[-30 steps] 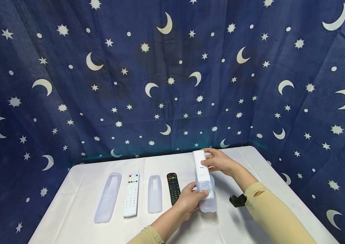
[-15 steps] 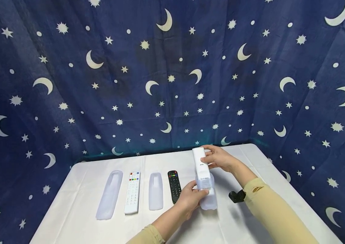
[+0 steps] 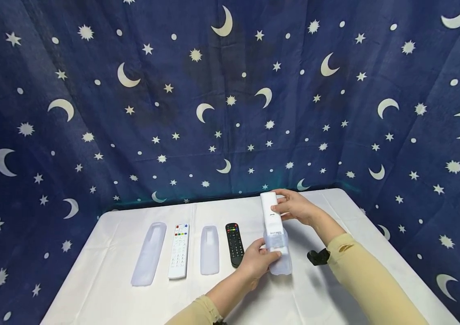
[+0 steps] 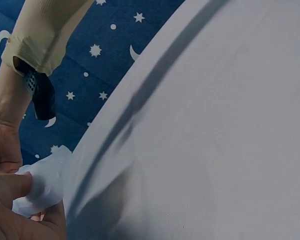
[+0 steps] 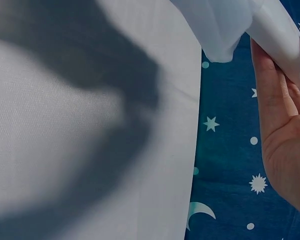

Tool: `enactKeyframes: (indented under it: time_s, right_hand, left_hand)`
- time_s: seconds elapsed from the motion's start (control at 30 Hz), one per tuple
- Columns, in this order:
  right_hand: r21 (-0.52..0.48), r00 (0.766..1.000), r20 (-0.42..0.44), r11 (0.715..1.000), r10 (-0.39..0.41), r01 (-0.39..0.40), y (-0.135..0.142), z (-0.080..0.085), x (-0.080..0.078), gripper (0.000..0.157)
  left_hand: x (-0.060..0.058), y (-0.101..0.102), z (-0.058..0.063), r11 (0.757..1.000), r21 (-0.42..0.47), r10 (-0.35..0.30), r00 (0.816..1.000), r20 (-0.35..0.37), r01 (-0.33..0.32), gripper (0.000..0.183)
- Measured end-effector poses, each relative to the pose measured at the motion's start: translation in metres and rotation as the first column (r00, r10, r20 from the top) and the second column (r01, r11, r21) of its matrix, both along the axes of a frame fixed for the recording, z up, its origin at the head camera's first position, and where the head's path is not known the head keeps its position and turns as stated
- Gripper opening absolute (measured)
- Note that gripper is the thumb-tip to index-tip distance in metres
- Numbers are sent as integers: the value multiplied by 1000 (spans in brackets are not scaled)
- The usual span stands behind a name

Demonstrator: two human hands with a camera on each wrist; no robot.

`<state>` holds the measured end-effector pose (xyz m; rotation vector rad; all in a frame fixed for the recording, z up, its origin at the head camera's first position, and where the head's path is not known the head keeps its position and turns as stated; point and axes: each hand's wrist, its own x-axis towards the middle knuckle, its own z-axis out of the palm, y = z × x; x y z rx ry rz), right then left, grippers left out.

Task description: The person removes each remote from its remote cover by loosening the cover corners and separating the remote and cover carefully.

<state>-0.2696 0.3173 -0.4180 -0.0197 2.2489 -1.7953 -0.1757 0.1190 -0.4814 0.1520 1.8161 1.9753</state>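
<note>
A white remote control, its back facing up, is partly inside a translucent silicone remote cover. My left hand grips the cover around its middle, thumb on top. With the fingers of my right hand I hold the bare far end of the remote. In the left wrist view, the cover shows between the fingers. The right wrist view has the remote lying against the right fingers, with the loose cover edge spreading beside it. Both are held above the table, casting shadows.
Left of the hands, a black remote, a small translucent cover, a white remote with buttons up and a longer cover lie in a row on the white-clothed table. A starry blue curtain hangs behind.
In the head view everything has shifted slightly up and right. Both hands keep the same holds, and the remote stays about as far inside the cover.
</note>
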Motion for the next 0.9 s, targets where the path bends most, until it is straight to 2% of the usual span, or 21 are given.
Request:
enactKeyframes:
  time_s: [0.3, 0.5, 0.9]
  right_hand:
    - [3, 1000, 11, 1000, -5, 4, 4, 4, -2, 73]
    - [-1, 1000, 16, 1000, 12, -12, 2, 2, -3, 74]
    - [-5, 999, 14, 1000, 29, -29, 3, 1, -3, 75]
  left_hand:
    - [0, -1, -2, 997, 59, -42, 999, -16, 42, 62]
    - [3, -2, -3, 998, 49, -29, 999, -19, 30, 70]
    - [4, -6, 1, 996, 59, -69, 997, 27, 67, 77]
